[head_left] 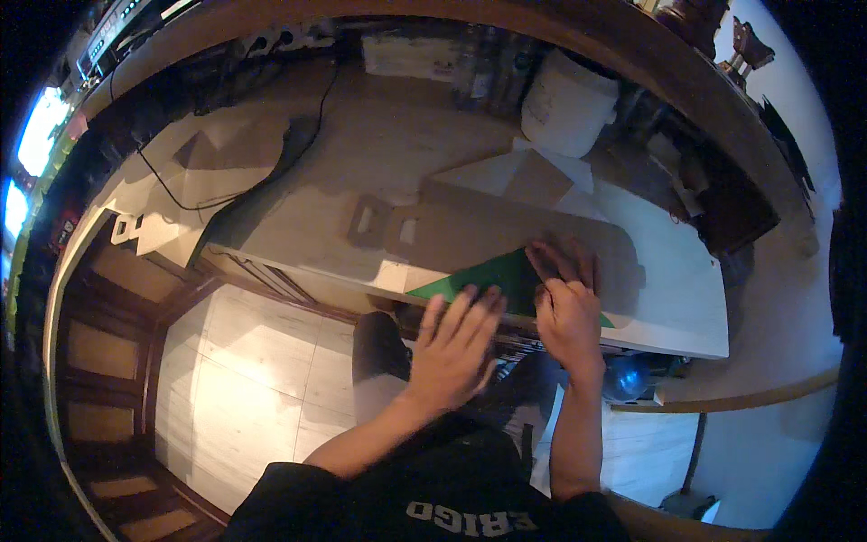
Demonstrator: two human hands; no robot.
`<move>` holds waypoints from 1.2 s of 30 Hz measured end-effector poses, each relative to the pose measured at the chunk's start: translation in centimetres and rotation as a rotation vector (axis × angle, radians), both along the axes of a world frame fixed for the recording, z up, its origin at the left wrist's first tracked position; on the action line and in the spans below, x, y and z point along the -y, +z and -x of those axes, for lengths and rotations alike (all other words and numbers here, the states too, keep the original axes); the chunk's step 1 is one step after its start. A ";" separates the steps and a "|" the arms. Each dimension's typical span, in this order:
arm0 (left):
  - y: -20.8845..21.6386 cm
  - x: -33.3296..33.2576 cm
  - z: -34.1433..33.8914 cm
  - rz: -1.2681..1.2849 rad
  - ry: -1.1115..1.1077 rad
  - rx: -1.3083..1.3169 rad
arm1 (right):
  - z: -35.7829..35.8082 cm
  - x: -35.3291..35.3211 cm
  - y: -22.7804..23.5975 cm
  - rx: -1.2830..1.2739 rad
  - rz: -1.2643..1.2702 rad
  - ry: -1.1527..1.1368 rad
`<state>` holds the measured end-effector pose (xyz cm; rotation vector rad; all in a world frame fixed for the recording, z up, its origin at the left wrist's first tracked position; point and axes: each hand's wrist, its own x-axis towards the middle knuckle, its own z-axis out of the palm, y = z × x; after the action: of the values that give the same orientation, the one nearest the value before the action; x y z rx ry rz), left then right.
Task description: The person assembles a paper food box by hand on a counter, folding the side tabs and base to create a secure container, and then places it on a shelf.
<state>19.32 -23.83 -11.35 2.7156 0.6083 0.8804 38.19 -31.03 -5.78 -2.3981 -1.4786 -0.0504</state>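
A sheet of green paper [492, 277], folded to a pointed triangle shape, lies at the front edge of the pale desk. My left hand [459, 343] is over its lower left edge, fingers stretched out and a little apart, slightly blurred. At the paper's right part, my right hand [569, 316] has its fingers bent and drawn together, gripping or pressing the paper. Part of the paper is hidden beneath this hand, and a small green corner shows to its right. Shadows of the hand fall across the paper and desk.
White folded paper shapes [542, 176] lie behind, near a white tub [569, 102]. Another folded pale paper piece [226, 149] and a black cable [312, 135] are at the left. A brown shelf edge [433, 16] arches above. Below the desk's right end is a shiny blue ball [626, 378].
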 end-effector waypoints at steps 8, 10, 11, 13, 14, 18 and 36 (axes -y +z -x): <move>-0.3 -1.6 2.5 -0.019 0.178 0.041 | 0.2 0.0 -0.4 -0.050 -0.124 -0.005; -0.1 -1.5 2.0 -0.010 0.190 0.021 | 0.3 -0.1 -0.3 -0.026 -0.097 -0.015; 0.1 -1.3 1.8 -0.006 0.197 0.010 | 0.3 -0.2 -0.4 -0.025 -0.093 -0.018; 1.4 -0.9 0.9 0.024 0.200 -0.074 | 0.3 -0.1 -0.3 -0.056 -0.127 -0.021; 1.9 -0.6 0.3 0.039 0.202 -0.116 | 0.3 -0.2 0.1 -0.079 -0.046 -0.051; 1.9 1.0 -1.5 0.064 0.046 -0.167 | 0.4 -0.9 0.4 0.062 -0.130 0.033; 0.1 -1.5 2.1 -0.026 0.224 -0.041 | 0.4 -0.5 0.6 -0.129 0.030 -0.054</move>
<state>17.26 -22.38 -11.29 2.7319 0.9302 0.8899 37.76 -30.52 -5.14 -2.4154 -1.3664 0.1123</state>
